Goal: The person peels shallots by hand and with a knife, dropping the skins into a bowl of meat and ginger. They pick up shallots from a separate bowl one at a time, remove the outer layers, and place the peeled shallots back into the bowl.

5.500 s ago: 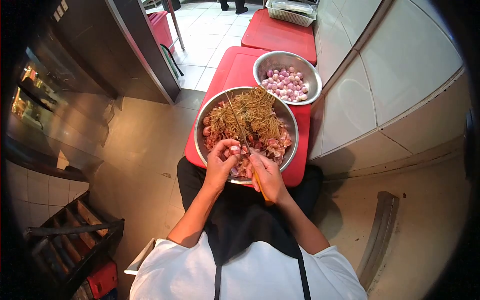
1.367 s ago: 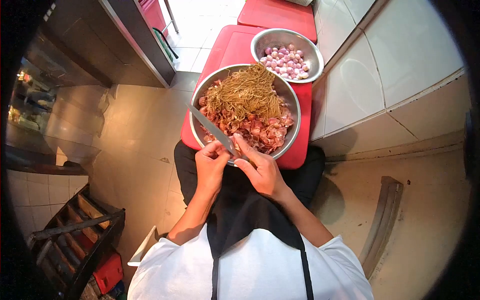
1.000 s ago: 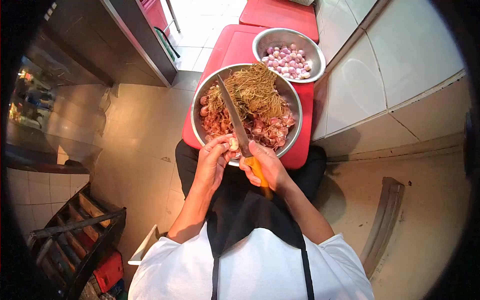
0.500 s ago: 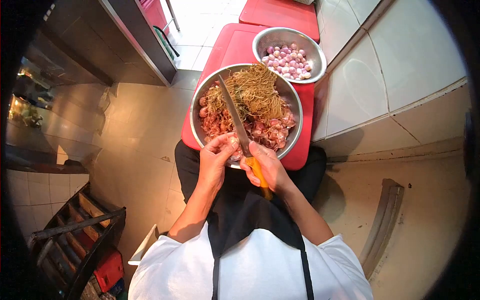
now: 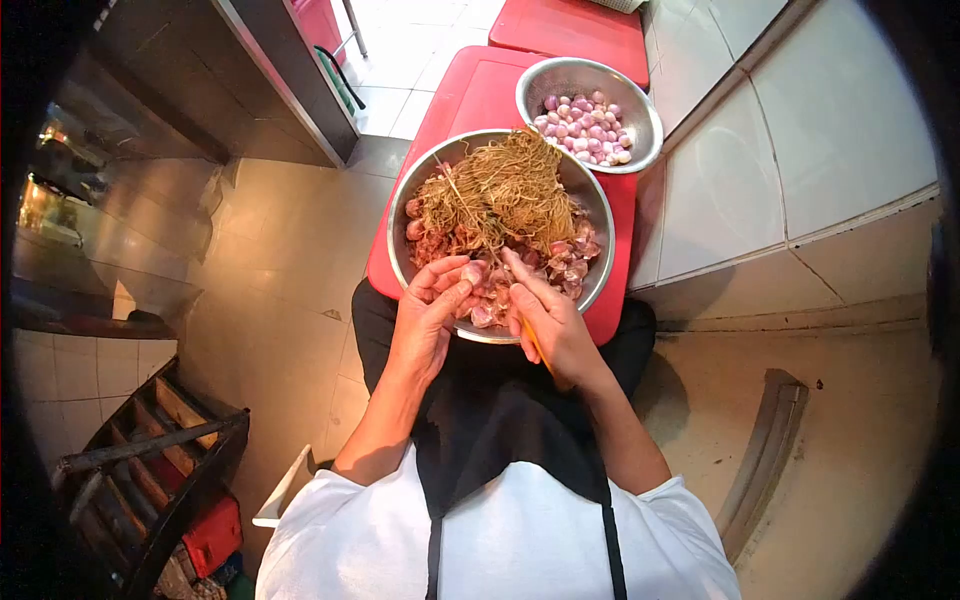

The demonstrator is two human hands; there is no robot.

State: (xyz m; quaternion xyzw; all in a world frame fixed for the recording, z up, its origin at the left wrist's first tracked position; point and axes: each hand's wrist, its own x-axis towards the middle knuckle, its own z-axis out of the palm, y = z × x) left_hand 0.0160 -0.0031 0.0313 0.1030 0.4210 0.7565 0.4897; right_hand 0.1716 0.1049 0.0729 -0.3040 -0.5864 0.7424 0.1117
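My left hand (image 5: 430, 311) pinches a small shallot (image 5: 471, 272) over the near edge of a large metal bowl (image 5: 399, 262). Close beside it on the right, my right hand (image 5: 548, 325) is wrapped round the orange handle of a knife (image 5: 538, 345); the blade is edge-on and hard to make out. The large bowl holds shallots with reddish skins (image 5: 572, 262) and a tangled heap of dry brown roots (image 5: 505, 190). Behind it to the right, a smaller metal bowl (image 5: 648, 128) contains peeled pink and white shallots (image 5: 590, 125).
Both bowls rest on a red stool (image 5: 440, 100), with another red surface (image 5: 575, 38) behind. A tiled wall (image 5: 720, 170) runs along the right. At lower left stands a dark slatted wooden rack (image 5: 150, 460), with a red object (image 5: 213, 535) in it.
The knife has turned from blade pointing up and away, broadside in view, to edge-on between my hands. My right hand has shifted slightly right. The whole view has moved a little.
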